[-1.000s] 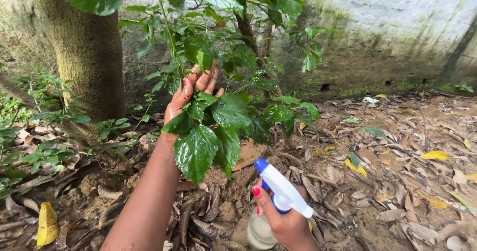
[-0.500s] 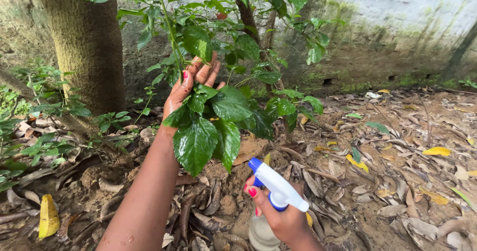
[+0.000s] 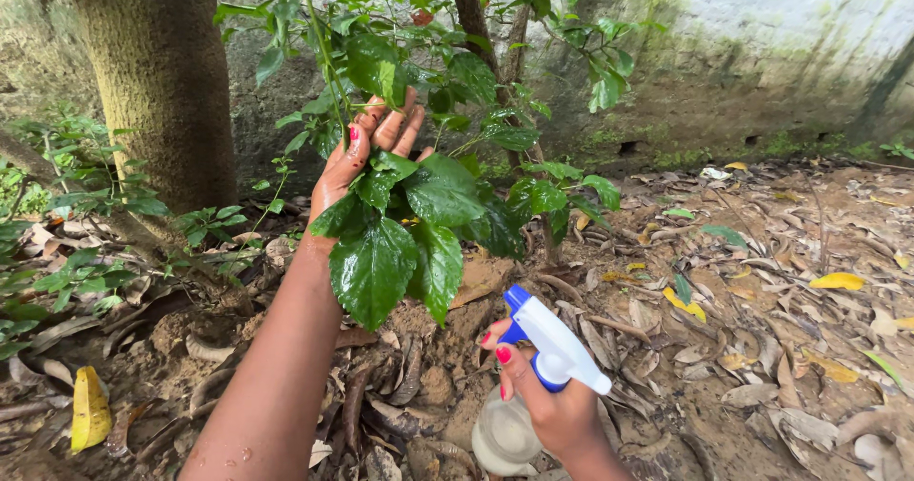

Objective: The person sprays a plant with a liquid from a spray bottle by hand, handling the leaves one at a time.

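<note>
My left hand (image 3: 357,162) reaches up into a leafy shrub and holds a drooping branch of wet, glossy green leaves (image 3: 400,238) from behind, fingers spread under the foliage. My right hand (image 3: 543,400) grips a spray bottle (image 3: 533,376) with a white head, blue nozzle and clear body low in the middle of the view. The nozzle points up and left toward the wet leaves, a short way below them. One finger rests on the trigger.
A thick tree trunk (image 3: 157,81) stands at the left. A mossy white wall (image 3: 762,52) runs behind. Dry brown and yellow fallen leaves (image 3: 762,329) cover the bare soil. Low green plants (image 3: 67,271) grow at the left.
My right hand with the spray bottle has shifted slightly right and up. My left hand and the held branch have risen a little in view.
</note>
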